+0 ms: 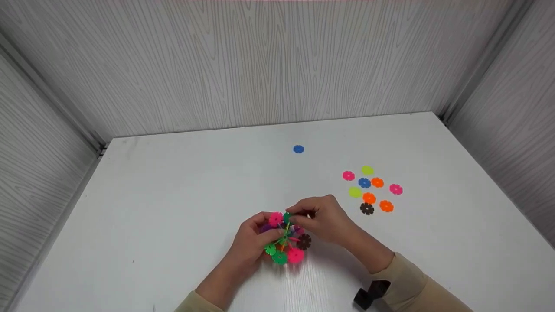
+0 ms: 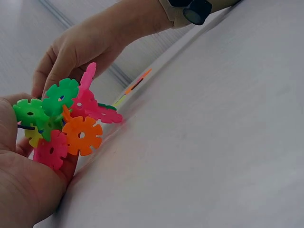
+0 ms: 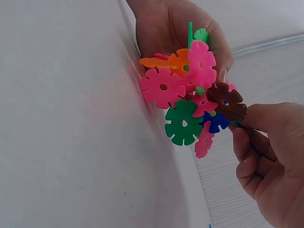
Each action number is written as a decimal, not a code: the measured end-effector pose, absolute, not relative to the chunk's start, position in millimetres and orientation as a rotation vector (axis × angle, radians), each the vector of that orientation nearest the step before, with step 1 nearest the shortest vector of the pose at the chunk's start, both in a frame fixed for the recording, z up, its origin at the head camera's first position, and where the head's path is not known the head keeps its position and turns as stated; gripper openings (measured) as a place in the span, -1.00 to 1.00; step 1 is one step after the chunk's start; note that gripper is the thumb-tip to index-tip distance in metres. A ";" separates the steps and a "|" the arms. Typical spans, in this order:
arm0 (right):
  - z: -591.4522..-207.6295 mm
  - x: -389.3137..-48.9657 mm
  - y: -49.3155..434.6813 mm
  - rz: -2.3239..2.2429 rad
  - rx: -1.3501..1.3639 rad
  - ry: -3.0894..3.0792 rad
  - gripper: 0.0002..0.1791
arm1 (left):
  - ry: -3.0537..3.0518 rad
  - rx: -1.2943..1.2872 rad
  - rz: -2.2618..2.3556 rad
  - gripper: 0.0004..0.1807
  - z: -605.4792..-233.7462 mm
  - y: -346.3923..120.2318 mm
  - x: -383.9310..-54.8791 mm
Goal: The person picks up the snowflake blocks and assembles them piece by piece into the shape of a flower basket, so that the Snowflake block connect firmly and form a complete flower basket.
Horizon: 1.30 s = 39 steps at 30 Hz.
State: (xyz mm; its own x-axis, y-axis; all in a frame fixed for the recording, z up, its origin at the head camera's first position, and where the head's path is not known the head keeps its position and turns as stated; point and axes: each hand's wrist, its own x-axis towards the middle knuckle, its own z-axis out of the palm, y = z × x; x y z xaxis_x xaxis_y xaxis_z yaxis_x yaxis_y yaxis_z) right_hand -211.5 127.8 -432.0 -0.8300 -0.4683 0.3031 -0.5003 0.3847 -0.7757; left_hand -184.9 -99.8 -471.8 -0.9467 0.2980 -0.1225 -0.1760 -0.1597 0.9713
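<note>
A ball-like cluster of notched plastic snowflake discs (image 1: 295, 255), slotted into one another in pink, green, orange, brown, blue and purple, is held by my left hand (image 1: 248, 242). The thumb lies over its near side, and in the left wrist view the palm (image 2: 28, 190) cups it from below. My right hand (image 1: 329, 220) pinches a dark green disc (image 1: 286, 218) at the top of the cluster between thumb and forefinger. From the right wrist view, a brown disc (image 3: 226, 101) and a blue disc (image 3: 216, 122) sit right by those fingertips, partly hiding the pinched disc.
Loose discs lie flat on the white table (image 1: 173, 208) at the right: yellow-green (image 1: 355, 192), orange (image 1: 386, 206), pink (image 1: 396, 189), blue (image 1: 364, 183) and brown (image 1: 367, 209). Another blue disc (image 1: 298, 149) lies farther back. Wood-grain panels (image 1: 260, 65) enclose the table's back and sides.
</note>
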 end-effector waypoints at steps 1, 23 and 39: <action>-432.2 -211.4 127.6 1.463 0.912 -2.585 -0.83 | 1.798 0.147 2.178 -0.56 -471.7 -99.7 -184.8; -428.8 -218.3 138.9 1.730 0.852 -2.577 -0.83 | 1.643 0.223 2.233 -0.64 -467.0 -101.2 -182.6; -423.8 -257.4 161.1 1.761 0.688 -2.515 -0.77 | 1.726 0.148 2.230 -0.56 -471.3 -100.3 -184.4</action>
